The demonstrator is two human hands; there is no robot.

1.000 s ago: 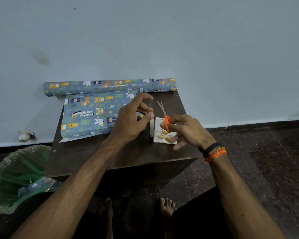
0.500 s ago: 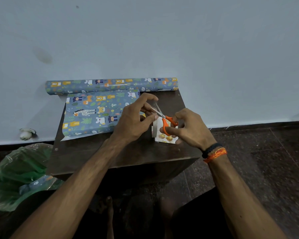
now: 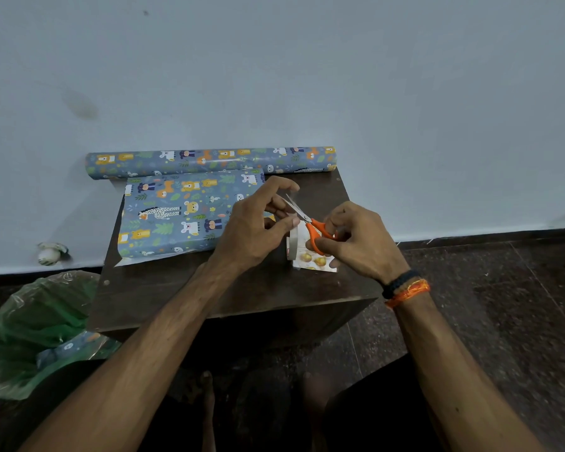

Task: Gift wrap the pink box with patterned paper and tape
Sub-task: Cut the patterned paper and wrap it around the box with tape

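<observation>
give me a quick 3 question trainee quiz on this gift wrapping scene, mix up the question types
1. True or false: the right hand holds the orange scissors.
2. Multiple choice: where does the paper roll lie? A) on the floor B) at the table's far edge by the wall C) in the green bag
3. Fill in: the left hand holds a roll of ____ beside the wrapped box.

Key: 1 true; 2 B; 3 tape
</observation>
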